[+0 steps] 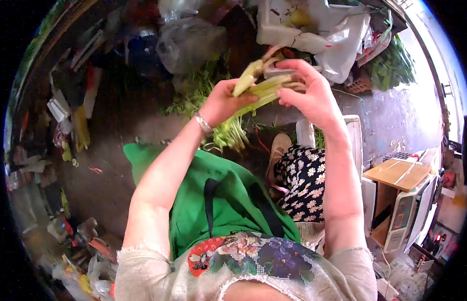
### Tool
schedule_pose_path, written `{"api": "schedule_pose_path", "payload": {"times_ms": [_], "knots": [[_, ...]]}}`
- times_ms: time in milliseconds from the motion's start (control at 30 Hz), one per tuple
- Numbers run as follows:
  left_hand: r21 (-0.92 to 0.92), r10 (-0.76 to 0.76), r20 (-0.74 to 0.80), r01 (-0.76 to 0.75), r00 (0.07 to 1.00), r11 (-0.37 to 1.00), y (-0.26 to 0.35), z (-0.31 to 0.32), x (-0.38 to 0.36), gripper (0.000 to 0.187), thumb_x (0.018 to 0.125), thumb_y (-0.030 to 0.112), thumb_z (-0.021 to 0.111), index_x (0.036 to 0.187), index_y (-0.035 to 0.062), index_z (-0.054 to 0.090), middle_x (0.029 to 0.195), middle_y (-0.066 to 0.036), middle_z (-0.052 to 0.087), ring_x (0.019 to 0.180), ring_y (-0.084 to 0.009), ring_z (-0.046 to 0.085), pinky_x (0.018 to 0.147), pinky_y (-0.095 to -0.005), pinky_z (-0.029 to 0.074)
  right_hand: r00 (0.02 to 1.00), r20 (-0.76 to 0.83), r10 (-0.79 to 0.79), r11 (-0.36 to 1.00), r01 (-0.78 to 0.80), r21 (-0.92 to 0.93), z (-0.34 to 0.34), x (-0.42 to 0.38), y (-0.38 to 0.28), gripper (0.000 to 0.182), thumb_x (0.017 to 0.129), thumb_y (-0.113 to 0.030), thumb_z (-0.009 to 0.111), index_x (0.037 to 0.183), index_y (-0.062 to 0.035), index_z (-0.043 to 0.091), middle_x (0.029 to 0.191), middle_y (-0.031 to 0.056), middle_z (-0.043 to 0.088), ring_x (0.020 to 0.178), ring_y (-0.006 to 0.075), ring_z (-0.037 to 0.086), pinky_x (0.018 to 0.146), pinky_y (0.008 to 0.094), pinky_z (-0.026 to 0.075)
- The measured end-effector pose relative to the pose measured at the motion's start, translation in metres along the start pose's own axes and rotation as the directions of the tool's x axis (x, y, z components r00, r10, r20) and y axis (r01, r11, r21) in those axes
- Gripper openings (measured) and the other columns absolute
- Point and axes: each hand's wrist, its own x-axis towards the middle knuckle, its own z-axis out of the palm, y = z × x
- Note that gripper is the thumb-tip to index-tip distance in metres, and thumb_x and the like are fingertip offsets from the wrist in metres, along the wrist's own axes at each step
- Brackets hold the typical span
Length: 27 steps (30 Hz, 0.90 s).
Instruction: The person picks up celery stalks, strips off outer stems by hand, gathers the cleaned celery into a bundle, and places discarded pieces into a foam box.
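A few pale green celery stalks are held up in front of me, above the floor. My left hand is closed round them, with one thick pale piece sticking up past its thumb. My right hand has its fingers curled about the other end of the stalks, thumb and fingertips against them; that end is slightly blurred. Beneath my hands lies a heap of celery, its leafy tops spreading to the left.
A white foam box stands ahead, with a plastic bag over its right side. Another clear bag lies to its left. Leafy greens sit at the far right. A green apron covers my lap. Litter lies lower left.
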Motion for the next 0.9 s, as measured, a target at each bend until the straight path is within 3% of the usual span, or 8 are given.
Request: {"api": "schedule_pose_path", "payload": {"times_ms": [33, 167, 300, 600, 667, 767, 867, 900], "knots": [[-0.022, -0.228, -0.032, 0.227, 0.973, 0.974, 0.015, 0.001, -0.003, 0.022, 0.080, 0.017, 0.074, 0.099, 0.0084, 0.065, 0.080, 0.003, 0.064, 0.061, -0.0051, 0.053, 0.055, -0.0202, 0.044, 1.000, -0.019, 0.014, 0.986, -0.010, 0.165, 0.001, 0.001, -0.004, 0.032, 0.076, -0.006, 0.067, 0.107, -0.0007, 0.061, 0.085, 0.0046, 0.064, 0.083, 0.0115, 0.058, 0.074, 0.0255, 0.047], [-0.229, -0.275, 0.008, 0.269, 0.961, 0.935, 0.028, 0.009, -0.006, 0.023, 0.078, 0.019, 0.075, 0.097, 0.0099, 0.065, 0.075, 0.004, 0.062, 0.054, -0.0051, 0.052, 0.049, -0.0201, 0.042, 0.994, -0.106, 0.022, 0.959, 0.009, 0.284, -0.005, 0.006, 0.010, 0.024, 0.080, -0.009, 0.067, 0.103, -0.0020, 0.063, 0.085, 0.0012, 0.064, 0.084, 0.0086, 0.058, 0.078, 0.0223, 0.044], [-0.242, -0.267, 0.042, 0.269, 0.963, 0.932, 0.034, 0.009, -0.005, 0.023, 0.079, 0.018, 0.074, 0.098, 0.0092, 0.065, 0.074, 0.004, 0.062, 0.051, -0.0060, 0.051, 0.046, -0.0203, 0.041, 0.986, -0.151, -0.072, 0.933, 0.120, 0.339, -0.006, 0.007, 0.005, 0.017, 0.086, -0.014, 0.065, 0.099, -0.0023, 0.066, 0.091, 0.0005, 0.066, 0.085, 0.0072, 0.057, 0.082, 0.0235, 0.043], [-0.358, -0.239, -0.041, 0.209, 0.970, 0.910, 0.029, 0.015, -0.010, 0.016, 0.081, 0.018, 0.071, 0.090, 0.0075, 0.063, 0.070, 0.003, 0.059, 0.047, -0.0056, 0.047, 0.041, -0.0200, 0.035, 0.994, -0.105, 0.020, 0.825, 0.043, 0.564, 0.028, 0.014, 0.017, 0.023, 0.087, -0.014, 0.064, 0.107, -0.0014, 0.064, 0.097, 0.0022, 0.066, 0.089, 0.0081, 0.057, 0.084, 0.0240, 0.043], [-0.382, -0.250, -0.057, 0.210, 0.967, 0.900, 0.028, 0.013, -0.011, 0.015, 0.082, 0.018, 0.071, 0.089, 0.0080, 0.062, 0.069, 0.003, 0.058, 0.046, -0.0061, 0.046, 0.041, -0.0201, 0.034, 0.996, -0.093, -0.017, 0.823, 0.066, 0.564, 0.035, 0.016, 0.022, 0.023, 0.087, -0.014, 0.063, 0.107, -0.0020, 0.062, 0.096, 0.0015, 0.065, 0.088, 0.0084, 0.056, 0.083, 0.0233, 0.043], [-0.394, -0.272, -0.054, 0.230, 0.961, 0.890, 0.024, 0.012, -0.012, 0.016, 0.082, 0.016, 0.070, 0.091, 0.0070, 0.062, 0.068, 0.002, 0.058, 0.044, -0.0076, 0.048, 0.040, -0.0200, 0.034, 0.982, -0.176, -0.075, 0.950, 0.124, 0.286, 0.045, 0.015, 0.027, 0.020, 0.090, -0.017, 0.061, 0.105, -0.0051, 0.057, 0.094, 0.0001, 0.062, 0.086, 0.0080, 0.055, 0.080, 0.0231, 0.044], [-0.403, -0.273, 0.001, 0.250, 0.962, 0.880, 0.024, 0.011, -0.014, 0.020, 0.082, 0.018, 0.071, 0.094, 0.0039, 0.064, 0.073, -0.002, 0.065, 0.043, -0.0087, 0.052, 0.038, -0.0196, 0.034, 0.966, -0.257, -0.024, 0.951, 0.101, 0.291, 0.042, 0.014, 0.030, 0.018, 0.093, -0.018, 0.056, 0.106, -0.0050, 0.057, 0.094, 0.0008, 0.062, 0.086, 0.0080, 0.054, 0.079, 0.0235, 0.044], [-0.402, -0.274, 0.002, 0.251, 0.962, 0.880, 0.028, 0.009, -0.014, 0.020, 0.082, 0.018, 0.071, 0.094, 0.0039, 0.064, 0.073, -0.002, 0.065, 0.043, -0.0087, 0.052, 0.038, -0.0196, 0.034, 0.966, -0.258, 0.019, 0.913, 0.089, 0.397, 0.040, 0.014, 0.024, 0.018, 0.096, -0.020, 0.052, 0.105, -0.0049, 0.056, 0.094, 0.0017, 0.062, 0.087, 0.0091, 0.056, 0.079, 0.0247, 0.045]]}}
